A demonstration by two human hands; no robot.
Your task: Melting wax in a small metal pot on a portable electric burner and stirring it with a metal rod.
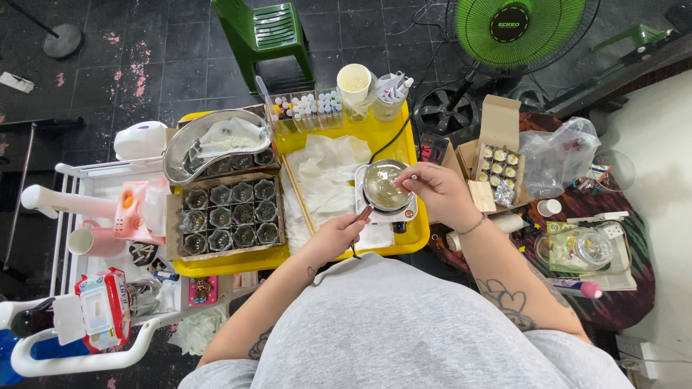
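metal pot [383, 185] of clear liquid on small hotplate [393, 214]; right hand [440, 193] fingers pinching stirrer, left hand [337, 235] fingers gripping pot handle

The floor [166, 50] is laid with dark tiles, marked in places with pink stains. A green plastic chair [265, 36] is set at the top of the view, and a green fan [520, 30] is placed to its right. A round dark stand base [63, 40] is seen at the upper left. A white rack [72, 180] is positioned on the left. A patterned dark red rug [620, 288] is spread on the right, beside a pale surface [663, 144]. The scene is evenly lit.
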